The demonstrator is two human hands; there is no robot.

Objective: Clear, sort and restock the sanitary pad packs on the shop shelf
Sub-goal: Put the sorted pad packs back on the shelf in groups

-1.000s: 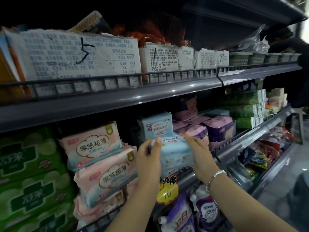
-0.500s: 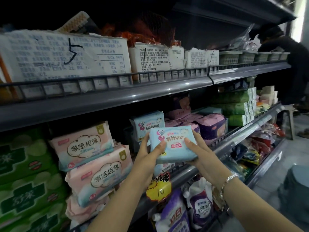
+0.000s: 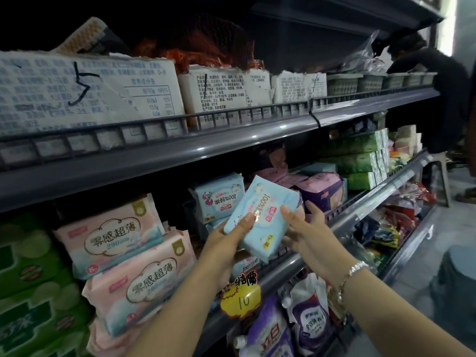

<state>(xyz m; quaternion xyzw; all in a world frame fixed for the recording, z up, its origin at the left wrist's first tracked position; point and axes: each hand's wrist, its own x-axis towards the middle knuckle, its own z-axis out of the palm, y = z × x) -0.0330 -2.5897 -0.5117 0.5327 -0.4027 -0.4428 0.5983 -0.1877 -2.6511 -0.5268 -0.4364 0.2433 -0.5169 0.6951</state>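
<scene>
Light blue pad pack (image 3: 262, 217) tilted, held in front of the mid shelf (image 3: 360, 215) w/ both hands: left hand (image 3: 226, 238) grip pinching its lower-left corner, right hand (image 3: 304, 228) fingers spread, supporting the right edge. Another blue pack (image 3: 219, 194) sits just behind.

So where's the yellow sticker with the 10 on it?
The yellow starburst price sticker hangs on the grey shelf edge, low in the middle of the head view, under the tilted light blue pad pack.
</scene>
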